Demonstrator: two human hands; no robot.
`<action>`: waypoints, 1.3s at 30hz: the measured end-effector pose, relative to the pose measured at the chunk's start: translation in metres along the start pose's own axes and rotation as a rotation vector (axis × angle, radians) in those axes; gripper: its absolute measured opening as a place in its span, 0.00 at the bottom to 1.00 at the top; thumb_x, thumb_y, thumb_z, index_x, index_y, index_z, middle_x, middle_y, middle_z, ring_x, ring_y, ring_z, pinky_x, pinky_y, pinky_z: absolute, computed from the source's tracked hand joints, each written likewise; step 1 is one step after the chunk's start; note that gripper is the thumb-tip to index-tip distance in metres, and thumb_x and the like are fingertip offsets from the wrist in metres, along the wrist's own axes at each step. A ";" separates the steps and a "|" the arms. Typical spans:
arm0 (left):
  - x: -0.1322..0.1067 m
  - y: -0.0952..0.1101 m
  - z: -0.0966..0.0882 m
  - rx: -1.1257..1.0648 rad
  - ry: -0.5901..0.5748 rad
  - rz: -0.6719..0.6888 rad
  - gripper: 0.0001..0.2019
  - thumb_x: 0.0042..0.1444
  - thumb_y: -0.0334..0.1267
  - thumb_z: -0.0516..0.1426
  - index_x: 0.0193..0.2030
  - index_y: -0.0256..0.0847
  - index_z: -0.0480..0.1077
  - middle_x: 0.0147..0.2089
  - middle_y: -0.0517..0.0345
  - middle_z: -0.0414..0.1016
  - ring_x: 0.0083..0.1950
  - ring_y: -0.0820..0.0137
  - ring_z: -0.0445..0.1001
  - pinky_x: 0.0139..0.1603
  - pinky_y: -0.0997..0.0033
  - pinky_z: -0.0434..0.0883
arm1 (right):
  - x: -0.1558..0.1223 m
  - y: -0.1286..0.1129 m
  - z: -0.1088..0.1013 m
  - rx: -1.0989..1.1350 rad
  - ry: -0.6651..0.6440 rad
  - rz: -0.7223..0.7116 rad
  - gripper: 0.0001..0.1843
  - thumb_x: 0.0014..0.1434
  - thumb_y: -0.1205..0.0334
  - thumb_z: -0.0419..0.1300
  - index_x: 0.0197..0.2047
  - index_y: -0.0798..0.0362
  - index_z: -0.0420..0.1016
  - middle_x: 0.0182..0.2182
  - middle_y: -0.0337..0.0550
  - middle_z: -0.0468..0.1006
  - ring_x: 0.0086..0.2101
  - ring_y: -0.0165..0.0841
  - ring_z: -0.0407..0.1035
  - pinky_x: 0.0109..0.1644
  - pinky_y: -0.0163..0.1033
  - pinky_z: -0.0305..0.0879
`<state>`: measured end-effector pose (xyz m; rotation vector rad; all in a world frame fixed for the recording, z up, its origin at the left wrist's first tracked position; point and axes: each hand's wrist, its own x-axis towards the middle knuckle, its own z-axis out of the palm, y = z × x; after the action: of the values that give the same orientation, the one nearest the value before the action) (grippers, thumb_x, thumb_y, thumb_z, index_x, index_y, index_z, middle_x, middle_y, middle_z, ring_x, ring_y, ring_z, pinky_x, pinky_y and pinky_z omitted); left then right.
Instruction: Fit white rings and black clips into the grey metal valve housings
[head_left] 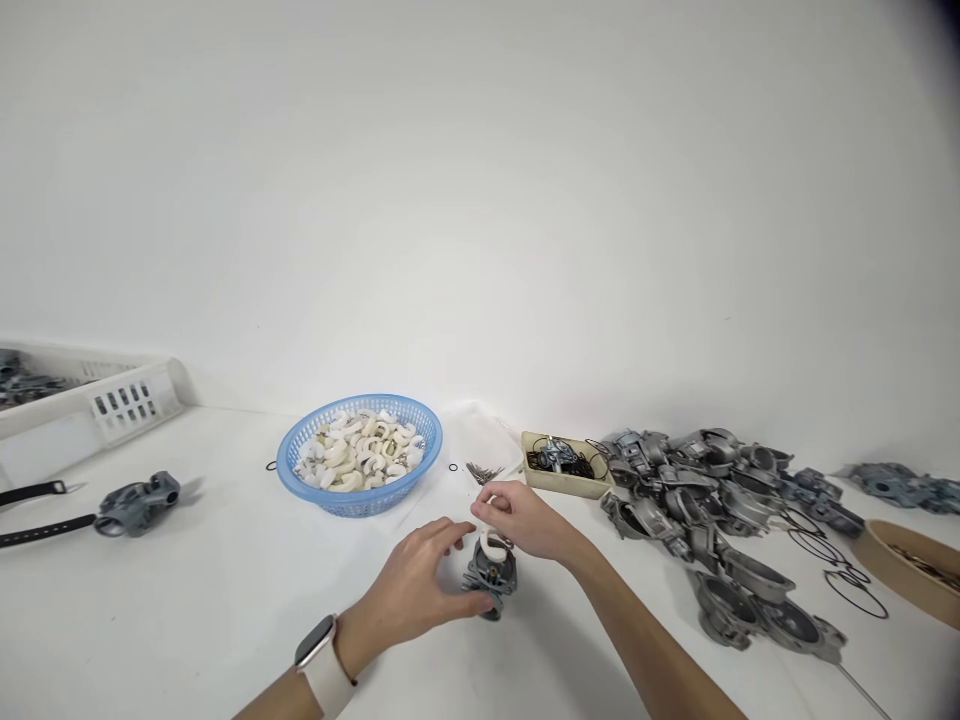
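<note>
A grey carburetor body [495, 578] stands on the white table in front of me. My left hand [409, 585], wearing a watch, grips it from the left, thumb at the near side and fingers at the far side. On top of the body sits a white curved float [493, 547]. My right hand [525, 520] is closed just above the float, thumb and fingertips pinched together. Whatever lies between those fingertips is too small to make out. Just beyond the right hand is a little pile of thin metal pins [484, 473].
A blue basket [360, 503] holds many white floats. To the right are a cream box [566, 485] of black rings, heaped grey metal bowls [690, 495] and a tan container [900, 570]. Another carburetor body [139, 505], a black strap [49, 530] and a white crate [90, 420] lie left.
</note>
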<state>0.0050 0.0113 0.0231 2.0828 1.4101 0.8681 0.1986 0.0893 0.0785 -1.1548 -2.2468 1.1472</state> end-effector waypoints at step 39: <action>-0.001 0.009 0.021 -0.033 0.022 -0.019 0.22 0.47 0.40 0.66 0.52 0.49 0.73 0.50 0.57 0.73 0.49 0.61 0.72 0.51 0.68 0.68 | -0.027 -0.002 -0.051 -0.431 0.057 0.119 0.16 0.65 0.56 0.52 0.52 0.46 0.75 0.32 0.40 0.78 0.36 0.37 0.70 0.37 0.37 0.57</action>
<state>0.0254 0.0064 0.0147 2.0379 1.4159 0.9036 0.2451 0.0922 0.1122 -1.4772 -2.4795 0.6707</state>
